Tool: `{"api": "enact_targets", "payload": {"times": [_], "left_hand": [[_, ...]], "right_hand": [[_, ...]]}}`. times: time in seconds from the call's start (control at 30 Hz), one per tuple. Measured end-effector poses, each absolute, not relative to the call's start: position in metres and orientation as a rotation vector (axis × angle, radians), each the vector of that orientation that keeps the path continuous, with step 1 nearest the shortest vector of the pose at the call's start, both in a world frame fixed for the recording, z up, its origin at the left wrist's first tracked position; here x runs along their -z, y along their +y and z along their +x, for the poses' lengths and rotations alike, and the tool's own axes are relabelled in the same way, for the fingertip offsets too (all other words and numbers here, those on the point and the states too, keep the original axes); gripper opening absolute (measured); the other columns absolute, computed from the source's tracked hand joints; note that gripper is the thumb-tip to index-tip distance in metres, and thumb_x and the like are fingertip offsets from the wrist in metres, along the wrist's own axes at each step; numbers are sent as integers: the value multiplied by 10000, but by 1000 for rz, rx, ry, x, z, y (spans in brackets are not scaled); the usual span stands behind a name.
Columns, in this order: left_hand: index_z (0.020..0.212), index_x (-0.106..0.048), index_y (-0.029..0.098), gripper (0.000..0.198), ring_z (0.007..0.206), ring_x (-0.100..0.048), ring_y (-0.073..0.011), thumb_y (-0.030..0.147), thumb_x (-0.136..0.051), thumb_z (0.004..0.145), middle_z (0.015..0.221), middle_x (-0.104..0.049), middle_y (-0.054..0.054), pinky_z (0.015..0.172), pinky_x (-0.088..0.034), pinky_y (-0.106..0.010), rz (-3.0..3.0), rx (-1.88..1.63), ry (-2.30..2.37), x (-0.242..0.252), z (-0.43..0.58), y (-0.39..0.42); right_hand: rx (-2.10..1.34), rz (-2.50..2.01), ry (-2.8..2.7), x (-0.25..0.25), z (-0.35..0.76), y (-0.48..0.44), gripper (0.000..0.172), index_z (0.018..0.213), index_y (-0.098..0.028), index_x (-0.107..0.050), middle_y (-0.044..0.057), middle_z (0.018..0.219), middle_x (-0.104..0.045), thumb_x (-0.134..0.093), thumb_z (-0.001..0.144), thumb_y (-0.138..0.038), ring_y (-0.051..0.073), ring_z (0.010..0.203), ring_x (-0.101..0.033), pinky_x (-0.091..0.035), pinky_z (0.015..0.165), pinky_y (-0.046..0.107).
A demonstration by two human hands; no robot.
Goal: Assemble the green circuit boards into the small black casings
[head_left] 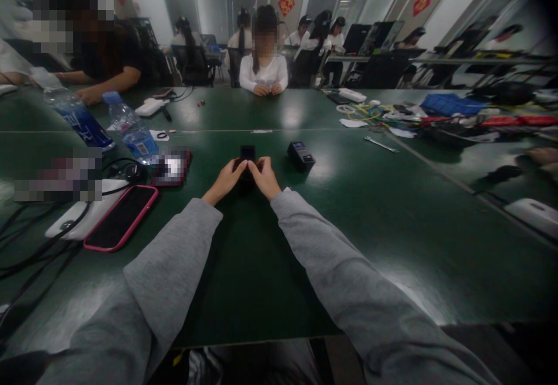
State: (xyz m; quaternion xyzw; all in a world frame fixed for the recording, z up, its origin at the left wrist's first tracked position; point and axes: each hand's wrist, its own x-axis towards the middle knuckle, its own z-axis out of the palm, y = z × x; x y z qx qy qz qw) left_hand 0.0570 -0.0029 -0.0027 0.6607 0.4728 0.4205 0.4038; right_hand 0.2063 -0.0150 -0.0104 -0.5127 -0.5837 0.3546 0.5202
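Both my hands are closed around a small black box-shaped device (247, 152) at the middle of the green table (244, 292). My left hand (227, 178) grips its left side, and my right hand (265, 175) its right side. The two thumbs meet at the near face, hiding much of it; a squarish dark panel shows at the top. To the right of my right hand, apart from it, lies another black box-shaped device (300, 156) with a small bluish panel on its upper face.
On the left lie a pink-edged phone (121, 218), a red-edged phone (174, 168), a white power bank (82, 213), cables and two water bottles (131, 126). Rightward are a wrench (381, 144), tangled wires and a blue tray (451, 106). A person (264, 71) sits opposite.
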Motion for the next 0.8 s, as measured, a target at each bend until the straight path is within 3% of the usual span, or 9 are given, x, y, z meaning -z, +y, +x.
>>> {"api": "enact_targets", "payload": {"times": [0.8], "left_hand": [[1234, -581, 145, 527, 1121, -601, -240, 538, -483, 896, 1263, -629, -138, 1007, -441, -396, 1688, -1070, 1202, 3, 58, -2]], "right_hand": [[-818, -1202, -1399, 16, 206, -11, 423, 941, -241, -375, 9, 894, -519, -550, 808, -602, 170, 839, -544, -426, 800, 337]]}}
